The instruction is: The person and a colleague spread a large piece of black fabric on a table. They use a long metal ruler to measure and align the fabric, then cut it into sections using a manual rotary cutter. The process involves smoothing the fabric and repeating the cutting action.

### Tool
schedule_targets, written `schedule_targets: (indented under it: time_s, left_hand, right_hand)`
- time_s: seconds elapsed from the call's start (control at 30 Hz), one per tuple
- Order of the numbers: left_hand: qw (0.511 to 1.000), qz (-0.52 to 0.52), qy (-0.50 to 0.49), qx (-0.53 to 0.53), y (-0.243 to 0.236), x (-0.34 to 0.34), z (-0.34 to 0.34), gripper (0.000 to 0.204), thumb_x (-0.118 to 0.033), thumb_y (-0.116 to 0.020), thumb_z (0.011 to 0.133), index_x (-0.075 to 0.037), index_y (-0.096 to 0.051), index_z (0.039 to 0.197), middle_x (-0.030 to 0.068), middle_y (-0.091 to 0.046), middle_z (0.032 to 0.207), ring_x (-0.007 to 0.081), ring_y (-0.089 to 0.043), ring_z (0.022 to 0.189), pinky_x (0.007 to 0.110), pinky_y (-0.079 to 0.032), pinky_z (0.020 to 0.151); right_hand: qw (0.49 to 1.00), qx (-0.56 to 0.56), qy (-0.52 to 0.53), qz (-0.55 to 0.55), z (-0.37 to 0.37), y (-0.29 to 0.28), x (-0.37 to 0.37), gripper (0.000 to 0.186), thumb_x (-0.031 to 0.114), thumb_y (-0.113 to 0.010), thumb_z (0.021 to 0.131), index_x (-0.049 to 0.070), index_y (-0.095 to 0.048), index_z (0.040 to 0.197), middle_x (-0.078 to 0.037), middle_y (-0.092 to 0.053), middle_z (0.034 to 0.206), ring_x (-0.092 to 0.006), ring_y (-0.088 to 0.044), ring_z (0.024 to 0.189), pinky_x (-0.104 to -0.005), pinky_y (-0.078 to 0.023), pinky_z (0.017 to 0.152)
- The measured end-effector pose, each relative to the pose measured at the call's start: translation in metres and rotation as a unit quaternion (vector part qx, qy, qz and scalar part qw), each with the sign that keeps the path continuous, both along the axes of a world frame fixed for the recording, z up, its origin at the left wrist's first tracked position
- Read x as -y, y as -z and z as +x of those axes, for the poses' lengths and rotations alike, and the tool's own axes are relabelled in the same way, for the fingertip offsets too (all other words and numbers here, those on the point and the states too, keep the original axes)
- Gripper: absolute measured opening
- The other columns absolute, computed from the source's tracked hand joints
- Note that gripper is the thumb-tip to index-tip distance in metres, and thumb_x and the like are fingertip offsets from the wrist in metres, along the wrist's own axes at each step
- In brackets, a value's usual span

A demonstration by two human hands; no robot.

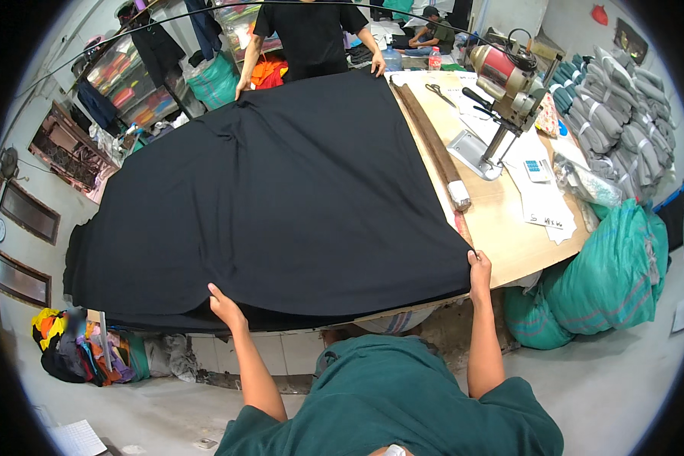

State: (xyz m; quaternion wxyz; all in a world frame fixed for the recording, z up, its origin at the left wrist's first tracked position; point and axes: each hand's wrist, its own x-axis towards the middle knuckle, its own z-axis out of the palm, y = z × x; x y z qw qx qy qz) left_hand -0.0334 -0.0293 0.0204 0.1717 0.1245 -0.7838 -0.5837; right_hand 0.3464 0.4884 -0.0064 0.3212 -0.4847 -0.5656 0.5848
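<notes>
A wide sheet of black fabric (304,197) covers most of the table, with creases running across its middle. My left hand (226,308) pinches its near edge left of centre, and the cloth lifts slightly there. At the near right corner my right hand (479,273) grips the fabric, close to the table's edge. Across from me, a person in a black T-shirt (308,38) has one hand (243,85) on the far edge and the other hand (377,64) at the far right corner.
Right of the cloth, the wooden tabletop (501,243) bears a brown roll (433,144), scissors (439,94), an upright cloth-cutting machine (505,83), papers and a calculator (537,170). Green sacks (608,273) and grey bundles (615,114) stand at the right. Clothes (91,349) are heaped at the lower left.
</notes>
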Motion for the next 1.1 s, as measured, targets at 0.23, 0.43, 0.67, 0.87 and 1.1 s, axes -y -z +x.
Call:
schedule_targets:
  time_s: [0.23,0.43,0.67,0.87,1.1]
  left_hand:
    - [0.990,-0.026,-0.083,-0.114,-0.047,0.000,-0.010,0.075,-0.057,-0.047,0.110,0.013,-0.062,0.088,0.0154,-0.065,0.084,0.0228,-0.055,0.077,0.039,-0.050,0.078]
    - [0.986,0.022,-0.166,-0.013,0.019,0.050,0.016,0.077,-0.060,-0.046,0.109,0.015,-0.063,0.107,0.0199,-0.069,0.101,0.0280,-0.064,0.086,0.040,-0.055,0.081]
    - [0.971,0.139,-0.078,0.178,0.115,0.086,0.047,0.058,-0.053,-0.053,0.108,0.001,-0.070,0.115,0.0082,-0.071,0.104,0.0180,-0.060,0.077,0.031,-0.049,0.060]
    - [0.971,0.146,-0.044,0.184,0.122,0.092,0.043,0.048,-0.048,-0.059,0.108,-0.004,-0.060,0.087,0.0015,-0.055,0.077,0.0137,-0.048,0.061,0.029,-0.044,0.054]
    - [0.975,0.124,-0.025,0.184,0.111,0.088,0.047,0.047,-0.047,-0.056,0.109,-0.001,-0.064,0.098,0.0028,-0.057,0.078,0.0129,-0.049,0.060,0.029,-0.043,0.053]
  right_hand:
    - [0.993,-0.076,-0.026,0.086,-0.011,-0.050,-0.036,0.019,0.014,-0.056,0.109,-0.001,-0.065,0.101,0.002,-0.059,0.088,-0.0085,-0.052,0.083,-0.0288,-0.045,0.078]
    - [0.968,0.075,0.041,0.238,0.003,-0.022,-0.002,0.024,0.018,-0.055,0.108,-0.003,-0.060,0.099,-0.011,-0.059,0.081,-0.0186,-0.051,0.077,-0.0340,-0.046,0.075]
    - [0.938,0.297,0.041,0.176,0.022,0.061,0.023,0.028,0.024,-0.059,0.104,-0.003,-0.067,0.106,-0.029,-0.071,0.102,-0.0480,-0.067,0.100,-0.0522,-0.050,0.085]
    - [0.910,0.364,0.028,0.199,0.030,0.070,0.027,0.025,0.030,-0.060,0.103,0.007,-0.066,0.112,-0.023,-0.073,0.104,-0.0454,-0.068,0.100,-0.0534,-0.051,0.087]
    - [0.899,0.381,0.049,0.208,0.037,0.059,0.039,0.020,0.024,-0.060,0.101,0.012,-0.066,0.116,-0.019,-0.072,0.091,-0.0402,-0.069,0.089,-0.0517,-0.050,0.082]
